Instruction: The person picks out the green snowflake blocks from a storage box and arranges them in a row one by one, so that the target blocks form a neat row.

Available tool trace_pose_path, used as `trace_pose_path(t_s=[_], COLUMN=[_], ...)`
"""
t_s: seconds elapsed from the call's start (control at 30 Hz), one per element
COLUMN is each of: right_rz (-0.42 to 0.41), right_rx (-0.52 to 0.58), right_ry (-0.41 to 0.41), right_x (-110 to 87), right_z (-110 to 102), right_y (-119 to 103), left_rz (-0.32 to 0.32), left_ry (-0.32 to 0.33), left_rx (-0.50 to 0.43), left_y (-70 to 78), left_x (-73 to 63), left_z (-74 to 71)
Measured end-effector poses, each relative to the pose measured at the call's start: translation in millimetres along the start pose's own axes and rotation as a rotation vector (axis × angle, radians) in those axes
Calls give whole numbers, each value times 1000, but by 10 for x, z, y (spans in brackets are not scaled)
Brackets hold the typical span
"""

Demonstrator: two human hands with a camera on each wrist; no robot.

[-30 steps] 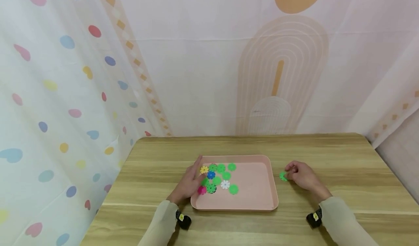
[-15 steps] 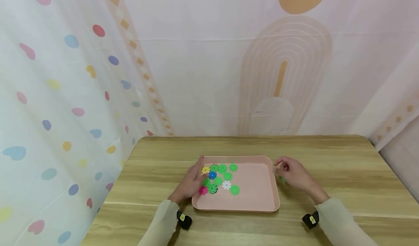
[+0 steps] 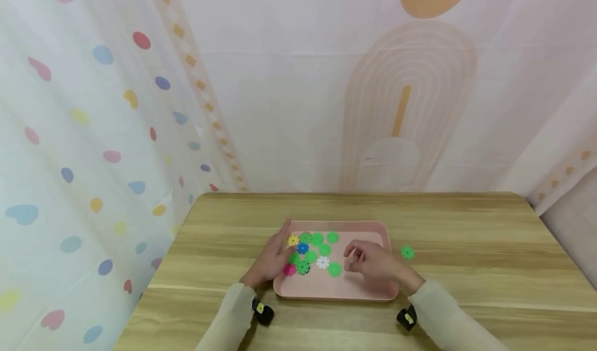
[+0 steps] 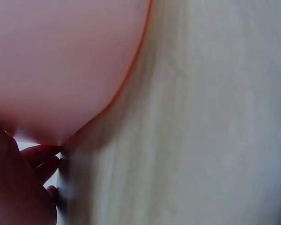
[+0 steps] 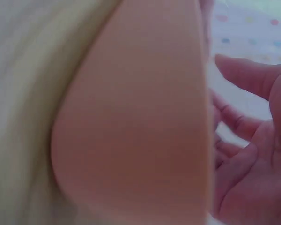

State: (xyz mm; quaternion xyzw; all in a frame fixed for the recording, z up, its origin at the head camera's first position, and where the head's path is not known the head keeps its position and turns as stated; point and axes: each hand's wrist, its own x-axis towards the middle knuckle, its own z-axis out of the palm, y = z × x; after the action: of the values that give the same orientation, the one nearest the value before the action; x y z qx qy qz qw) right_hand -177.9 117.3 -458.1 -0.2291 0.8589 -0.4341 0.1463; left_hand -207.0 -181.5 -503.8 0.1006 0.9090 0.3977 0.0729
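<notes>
A shallow pink tray (image 3: 317, 286) lies on the table. In its left part are several notched, flower-shaped plastic discs: a yellow disc (image 3: 293, 240), a blue disc (image 3: 302, 248), a pink disc (image 3: 289, 270), a white disc (image 3: 323, 262) and several green ones. My left hand (image 3: 269, 258) grips the tray's left side, thumb over the inside and fingers along the outer wall. Over the tray's right part hovers my right hand (image 3: 377, 262), fingers loosely bent and nothing visible between them. One green disc (image 3: 408, 252) lies on the table, just right of the tray.
The wooden table (image 3: 489, 247) reaches back to a patterned curtain (image 3: 298, 107). A black wrist camera (image 3: 264, 313) is strapped on the left wrist and another camera (image 3: 407, 317) on the right. The right wrist view shows the tray's raised wall (image 5: 140, 122) beside the hand.
My right hand has let go of the green disc, leaving it on the table right of the tray, and has moved left over the tray. The left hand stays in place.
</notes>
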Motion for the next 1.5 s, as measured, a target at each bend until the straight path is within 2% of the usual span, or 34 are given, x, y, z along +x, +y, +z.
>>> trace_pose_path(t_s=[0.17,0.27,0.47,0.67,0.83,1.1,1.33,1.5], right_rz=[142,187,180,214,202,174,158,174], right_rx=[78,115,102,135,62,-48,-20,30], right_ry=[3,2,0,-1,15,48,54,58], right_x=[50,68,131,150,149,153,158,161], right_z=[206,272,308,340,378,437,444,443], right_y=[-37,-35,-18,10,47,59,65,61], left_rz=[-9,-12,-3,-13,-27,-13,-17,-33], left_ry=[3,3,10,16,19,24,27,-6], left_rx=[-16,-22,8,10,11,13,13,-50], left_y=[-34,-40,-45,-32,-48,-49,-39,-36], left_x=[0,-9,-1,-11,-26,-30,-36,-33], left_z=[5,17,22,23,36,41,34,2])
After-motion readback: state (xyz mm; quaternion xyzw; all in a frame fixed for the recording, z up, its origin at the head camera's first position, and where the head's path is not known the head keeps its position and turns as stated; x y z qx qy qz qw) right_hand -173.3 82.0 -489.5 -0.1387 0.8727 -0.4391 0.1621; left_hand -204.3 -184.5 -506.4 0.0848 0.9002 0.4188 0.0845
